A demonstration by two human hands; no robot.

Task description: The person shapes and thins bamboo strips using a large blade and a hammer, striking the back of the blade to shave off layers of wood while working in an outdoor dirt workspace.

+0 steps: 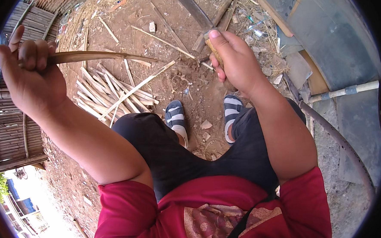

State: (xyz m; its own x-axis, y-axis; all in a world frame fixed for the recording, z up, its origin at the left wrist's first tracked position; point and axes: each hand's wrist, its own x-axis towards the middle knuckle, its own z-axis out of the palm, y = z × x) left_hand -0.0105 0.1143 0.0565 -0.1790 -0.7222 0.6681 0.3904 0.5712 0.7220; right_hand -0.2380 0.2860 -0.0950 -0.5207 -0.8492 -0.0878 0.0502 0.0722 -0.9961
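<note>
At the upper left my left hand [35, 75] is closed round one end of a brown bamboo strip [88, 56], with one finger raised. The strip reaches rightward and narrows to a thin tip. Wrapped round the pale wooden handle of a machete [192, 9] is my right hand [234, 58]. Its dark blade slants up and away to the left, out past the top of the picture. Blade and strip are apart. Below the strip, on the ground, lies a loose pile of pale split bamboo strips [111, 91].
Between my knees my sandalled feet [174, 113] stand on bare dirt [188, 82] strewn with stones and scraps. Pieces of wood [224, 11] lie beyond the machete. Grey sheets [341, 29] and a dark curved pipe [338, 137] are at right. A woven bamboo wall [14, 128] stands left.
</note>
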